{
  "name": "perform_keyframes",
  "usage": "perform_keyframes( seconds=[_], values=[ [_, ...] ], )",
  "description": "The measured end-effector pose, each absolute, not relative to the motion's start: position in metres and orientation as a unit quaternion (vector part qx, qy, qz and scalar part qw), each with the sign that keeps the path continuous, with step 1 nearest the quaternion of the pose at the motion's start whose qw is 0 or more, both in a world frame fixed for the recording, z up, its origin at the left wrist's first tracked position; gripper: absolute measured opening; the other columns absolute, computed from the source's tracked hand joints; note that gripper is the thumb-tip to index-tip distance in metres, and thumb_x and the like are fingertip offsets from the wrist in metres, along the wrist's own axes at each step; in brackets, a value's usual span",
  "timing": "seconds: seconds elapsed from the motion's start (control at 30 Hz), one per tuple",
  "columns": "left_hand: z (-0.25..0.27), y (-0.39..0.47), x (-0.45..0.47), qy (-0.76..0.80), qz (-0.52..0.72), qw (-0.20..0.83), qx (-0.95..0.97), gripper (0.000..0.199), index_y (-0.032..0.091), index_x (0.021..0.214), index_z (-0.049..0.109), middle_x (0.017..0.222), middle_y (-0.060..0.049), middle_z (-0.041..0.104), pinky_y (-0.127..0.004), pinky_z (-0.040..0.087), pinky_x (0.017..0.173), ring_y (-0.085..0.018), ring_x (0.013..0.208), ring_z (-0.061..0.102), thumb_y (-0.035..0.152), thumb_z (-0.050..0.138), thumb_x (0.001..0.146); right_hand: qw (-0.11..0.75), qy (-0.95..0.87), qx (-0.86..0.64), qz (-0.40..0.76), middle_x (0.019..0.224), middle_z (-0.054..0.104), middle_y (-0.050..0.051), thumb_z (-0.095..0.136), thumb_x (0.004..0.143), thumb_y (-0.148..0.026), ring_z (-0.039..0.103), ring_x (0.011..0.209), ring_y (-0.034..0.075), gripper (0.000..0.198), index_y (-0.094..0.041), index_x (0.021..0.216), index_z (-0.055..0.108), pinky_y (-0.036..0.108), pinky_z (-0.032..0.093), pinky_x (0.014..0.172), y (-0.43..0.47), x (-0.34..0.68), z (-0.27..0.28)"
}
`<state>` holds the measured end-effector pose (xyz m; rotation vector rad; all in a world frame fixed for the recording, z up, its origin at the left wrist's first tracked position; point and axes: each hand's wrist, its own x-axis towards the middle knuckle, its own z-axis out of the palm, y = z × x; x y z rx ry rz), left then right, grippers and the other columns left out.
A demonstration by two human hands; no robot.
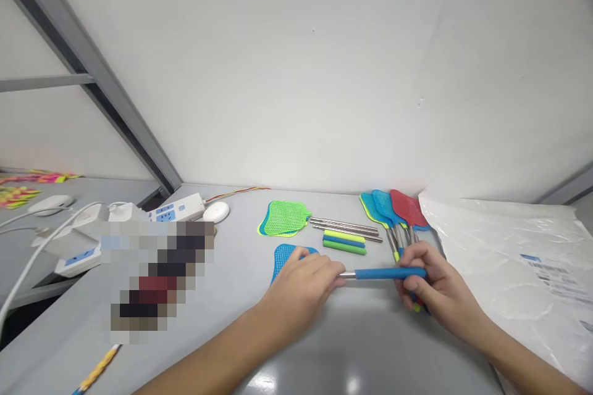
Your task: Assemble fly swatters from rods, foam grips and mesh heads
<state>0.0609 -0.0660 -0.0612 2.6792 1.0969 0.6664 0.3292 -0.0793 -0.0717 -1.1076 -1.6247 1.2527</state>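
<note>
A blue fly swatter [390, 273] lies crosswise between my two hands. My left hand [306, 284] is closed over its metal rod next to the blue mesh head, and part of that head shows behind the fingers. At the far end, my right hand [435, 284] grips the blue handle between thumb and fingers. Beyond them lie a stack of green, blue and yellow swatter heads [283, 219], several metal rods [347, 228] and yellow, blue and green handle sleeves [343, 242]. A pile of fly swatters [383, 205] with blue, red and yellow-green heads is partly hidden by my right hand.
A white plastic bag [514, 259] covers the table's right side. On the left are power strips [175, 210] with plugs and cables, a round white disc [216, 212] and a pixelated area. A wall stands behind the grey table [222, 296].
</note>
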Motion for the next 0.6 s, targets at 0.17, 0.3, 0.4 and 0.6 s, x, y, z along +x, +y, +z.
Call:
perform_keyframes(
  seconds=[0.17, 0.3, 0.4, 0.6],
  values=[
    [-0.064, -0.063, 0.058, 0.387, 0.210, 0.142, 0.887, 0.024, 0.020, 0.101, 0.057, 0.085, -0.001, 0.067, -0.034, 0.030, 0.074, -0.016, 0.074, 0.054, 0.026, 0.034, 0.099, 0.429, -0.598, -0.392, 0.552, 0.080, 0.068, 0.001, 0.056, 0.091, -0.036, 0.066, 0.067, 0.015, 0.017, -0.024, 0.095, 0.043, 0.027, 0.050, 0.059, -0.072, 0.324, -0.065],
    [-0.059, -0.061, 0.054, 0.390, 0.196, 0.179, 0.882, 0.026, 0.022, 0.099, 0.058, 0.088, -0.001, 0.064, -0.034, 0.032, 0.076, -0.017, 0.080, 0.052, 0.032, 0.034, 0.099, 0.448, -0.590, -0.387, 0.550, 0.072, 0.065, -0.002, 0.054, 0.093, -0.032, 0.062, 0.060, 0.012, 0.015, -0.024, 0.087, 0.043, 0.024, 0.049, 0.053, -0.069, 0.330, -0.067],
    [-0.053, -0.056, 0.048, 0.400, 0.205, 0.192, 0.872, 0.027, 0.023, 0.100, 0.058, 0.091, -0.002, 0.062, -0.035, 0.035, 0.080, -0.019, 0.085, 0.051, 0.035, 0.034, 0.099, 0.469, -0.582, -0.394, 0.536, 0.065, 0.058, -0.005, 0.055, 0.092, -0.031, 0.055, 0.053, 0.010, 0.018, -0.024, 0.084, 0.041, 0.023, 0.046, 0.046, -0.069, 0.336, -0.070],
    [-0.045, -0.039, 0.031, 0.445, 0.217, 0.174, 0.852, 0.031, 0.023, 0.107, 0.058, 0.104, -0.005, 0.060, -0.038, 0.040, 0.086, -0.021, 0.096, 0.050, 0.041, 0.035, 0.097, 0.508, -0.575, -0.410, 0.494, 0.058, 0.046, -0.008, 0.057, 0.091, -0.031, 0.045, 0.047, 0.008, 0.021, -0.024, 0.081, 0.040, 0.021, 0.041, 0.042, -0.066, 0.346, -0.069]
  ],
)
